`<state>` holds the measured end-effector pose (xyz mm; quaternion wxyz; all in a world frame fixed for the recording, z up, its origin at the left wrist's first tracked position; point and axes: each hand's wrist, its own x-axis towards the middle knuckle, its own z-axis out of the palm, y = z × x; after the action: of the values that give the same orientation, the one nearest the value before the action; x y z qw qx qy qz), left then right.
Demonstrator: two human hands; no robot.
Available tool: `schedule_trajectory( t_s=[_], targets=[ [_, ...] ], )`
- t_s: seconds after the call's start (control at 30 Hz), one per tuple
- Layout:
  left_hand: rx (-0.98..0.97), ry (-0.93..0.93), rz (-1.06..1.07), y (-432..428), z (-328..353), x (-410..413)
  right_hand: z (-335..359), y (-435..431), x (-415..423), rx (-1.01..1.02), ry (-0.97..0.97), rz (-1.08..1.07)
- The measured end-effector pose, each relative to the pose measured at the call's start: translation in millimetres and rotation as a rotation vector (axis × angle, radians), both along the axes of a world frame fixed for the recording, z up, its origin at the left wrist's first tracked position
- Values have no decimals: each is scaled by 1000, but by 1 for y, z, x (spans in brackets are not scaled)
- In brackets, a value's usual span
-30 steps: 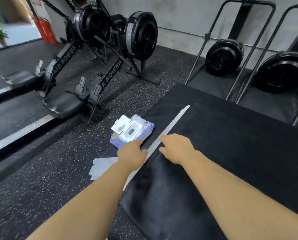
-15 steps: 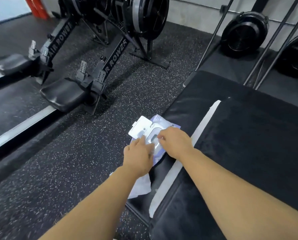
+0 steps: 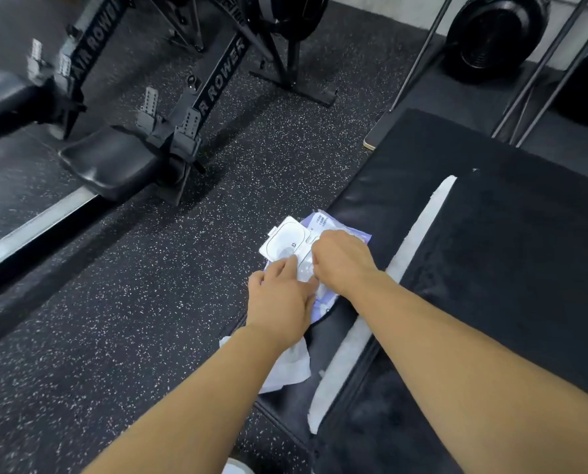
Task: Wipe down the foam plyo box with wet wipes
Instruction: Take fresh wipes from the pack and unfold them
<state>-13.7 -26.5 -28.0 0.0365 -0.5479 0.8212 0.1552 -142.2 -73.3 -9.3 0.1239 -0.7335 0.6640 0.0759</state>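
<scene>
Wet-wipe pack (image 3: 321, 221) sits on the foam plyo box (image 3: 391, 200), near-left edge, lid open. Left hand (image 3: 279, 302) presses it, fingers straight. Right hand (image 3: 344, 261) curls over the opening, grip hidden. Pack is probably light, soft and slick: pin it, pinch one sheet.

Bare left hand (image 3: 279, 299) and bare right hand (image 3: 344, 265) on bare forearms (image 3: 456, 364), uncovered to the frame's edge.

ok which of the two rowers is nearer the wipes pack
The rower on the right, whose seat shows whole; the other rower sits farther from the pack, at the left edge.
</scene>
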Motion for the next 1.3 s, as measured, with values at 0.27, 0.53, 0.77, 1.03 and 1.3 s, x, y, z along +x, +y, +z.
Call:
schedule_trajectory(
  t_s=[0.27,0.53,0.77,1.03,1.3],
  targets=[
    [-12,63,-13,-1,-1,6,1,-5,0,86,-60,-72],
    [-83,83,-88,1,1,6,5,6,-5,65,-148,-73],
    [-128,35,-109,5,-1,2,1,12,-26,7,-189,-99],
    [-118,-67,-97,6,4,-3,-3,14,-41,-6,-350,-94],
    [-111,-84,-85,8,9,-7,-1,12,-18,-17,-141,151]
  ],
)
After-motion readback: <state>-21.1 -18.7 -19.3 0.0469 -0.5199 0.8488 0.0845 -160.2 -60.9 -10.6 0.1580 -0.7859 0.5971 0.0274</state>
